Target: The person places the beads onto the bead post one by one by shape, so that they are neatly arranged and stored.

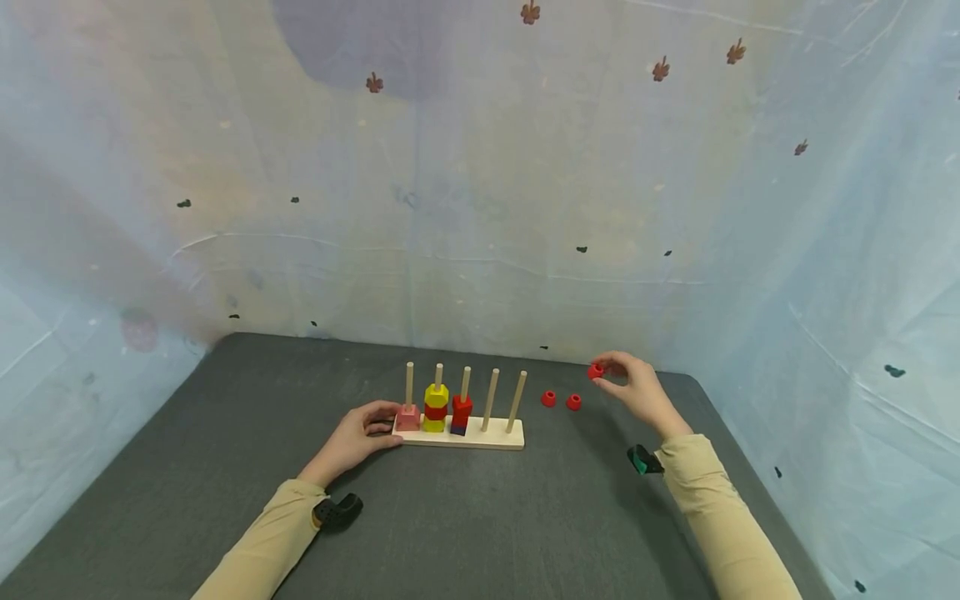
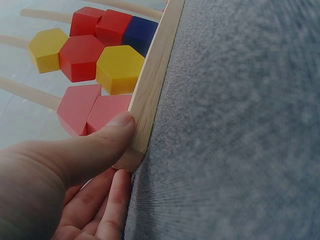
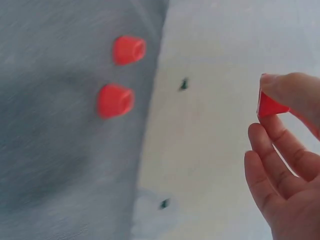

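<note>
A wooden peg board (image 1: 457, 444) with upright pegs stands on the table. My left hand (image 1: 355, 439) grips its left end, the thumb (image 2: 102, 147) along the base edge and fingers at the end. Pink blocks (image 1: 408, 418) sit on the first peg. The second peg carries a yellow, red and yellow stack (image 1: 436, 412); the third has red blocks (image 1: 462, 407) over a dark blue block (image 2: 138, 35). The two right pegs are bare. Off to the right, my right hand (image 1: 639, 395) pinches a small red block (image 3: 270, 104) between thumb and fingertips, raised above the table.
Two more red blocks lie on the dark table (image 1: 480, 517), one nearer the board (image 1: 549, 399) and one nearer the right hand (image 1: 573, 402). A pale patterned sheet (image 1: 480, 208) hangs behind the table and along both sides.
</note>
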Tool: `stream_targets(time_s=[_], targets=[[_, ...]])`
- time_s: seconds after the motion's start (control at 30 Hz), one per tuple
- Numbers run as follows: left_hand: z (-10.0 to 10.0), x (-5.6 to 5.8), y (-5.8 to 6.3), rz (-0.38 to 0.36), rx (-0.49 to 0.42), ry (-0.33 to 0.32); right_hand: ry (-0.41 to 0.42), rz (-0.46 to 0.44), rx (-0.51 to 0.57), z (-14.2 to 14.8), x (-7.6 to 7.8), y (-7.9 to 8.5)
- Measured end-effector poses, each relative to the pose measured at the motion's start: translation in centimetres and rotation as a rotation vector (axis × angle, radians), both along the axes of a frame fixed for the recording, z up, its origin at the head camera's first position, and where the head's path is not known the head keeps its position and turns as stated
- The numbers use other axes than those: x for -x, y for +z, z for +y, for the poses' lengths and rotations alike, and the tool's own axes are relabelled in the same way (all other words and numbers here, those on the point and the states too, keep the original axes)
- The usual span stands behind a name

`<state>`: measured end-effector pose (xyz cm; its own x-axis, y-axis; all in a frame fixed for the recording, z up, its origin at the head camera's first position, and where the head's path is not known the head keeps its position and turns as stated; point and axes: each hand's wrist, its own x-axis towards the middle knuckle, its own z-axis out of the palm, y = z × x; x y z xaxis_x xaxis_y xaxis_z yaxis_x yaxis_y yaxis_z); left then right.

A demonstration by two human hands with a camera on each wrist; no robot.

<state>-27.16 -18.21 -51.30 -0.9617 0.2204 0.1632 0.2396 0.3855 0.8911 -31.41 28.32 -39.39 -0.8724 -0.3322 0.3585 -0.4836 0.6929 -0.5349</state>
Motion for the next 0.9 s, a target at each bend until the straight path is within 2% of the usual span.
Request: stream_targets(time_s=[0.17, 0.33, 0.57, 0.9], targets=[[0.0, -0.1, 0.0, -0.002, -0.002, 0.002, 0.063, 0.034, -0.006, -2.4, 0.2, 2.1], [-0.1, -0.1, 0.0, -0.003, -0.010, 0.000, 0.110, 0.059, -0.004, -4.9, 0.3, 3.5], [0.0, 0.0, 0.0, -0.007, -0.001, 0.010, 0.187, 0.055, 0.015, -7.8, 0.4, 4.6], [-0.1, 0.2, -0.2, -0.012, 0.007, 0.014, 0.314, 0.089, 0.008, -11.4, -0.6, 5.2]])
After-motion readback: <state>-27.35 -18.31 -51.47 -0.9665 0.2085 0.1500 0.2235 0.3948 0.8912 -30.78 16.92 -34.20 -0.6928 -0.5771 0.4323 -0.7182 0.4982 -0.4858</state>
